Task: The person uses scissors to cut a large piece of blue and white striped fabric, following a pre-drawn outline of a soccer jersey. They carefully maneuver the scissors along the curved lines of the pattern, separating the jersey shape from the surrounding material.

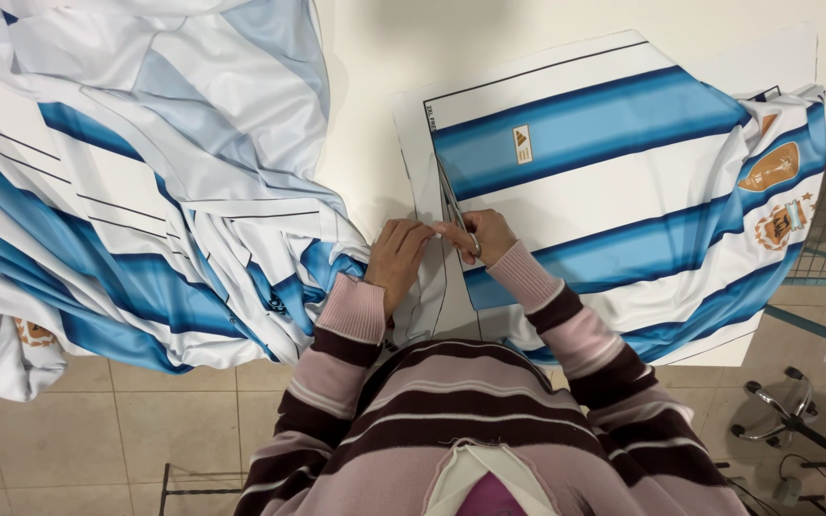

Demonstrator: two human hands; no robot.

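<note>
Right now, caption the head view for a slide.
Right hand runs slim metal scissors along the blue-and-white striped printed fabric panel while left hand steadies its edge.

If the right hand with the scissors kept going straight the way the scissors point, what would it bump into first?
Probably just more cloth. The right hand aims its scissors up along the left edge of the flat blue-and-white striped fabric, toward the printed black border line near its top corner.
</note>
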